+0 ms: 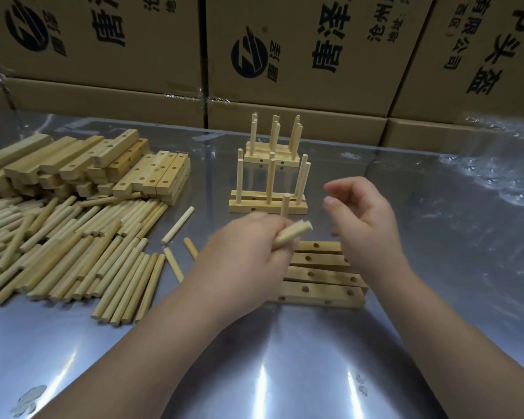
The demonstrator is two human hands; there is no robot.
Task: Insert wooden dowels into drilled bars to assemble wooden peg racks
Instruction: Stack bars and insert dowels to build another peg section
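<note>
Head view: a shiny metal-topped table carries everything, with brown cardboard boxes printed in black stacked along its far edge.

The left hand is curled round a small bundle of pale round wooden dowels. Their blurred ends stick out past the fingers toward the right, and one dowel end rises upright just behind the knuckles. The right hand hovers just beside it, fingers loosely bent, thumb and forefinger apart, with nothing visible between them.

Under both hands, near the middle of the table, four light wooden bars with drilled holes lie side by side, holes facing up; the wrists hide parts of them. Beyond the hands stands a finished wooden peg rack with upright pegs, and a second peg rack sits on top of those pegs.

Toward the left edge lies a broad heap of loose dowels, and behind it, nearer the far left corner, a stack of drilled wooden bars. Three stray dowels lie between the heap and the left hand. Crumpled clear plastic film lies toward the far right corner.
</note>
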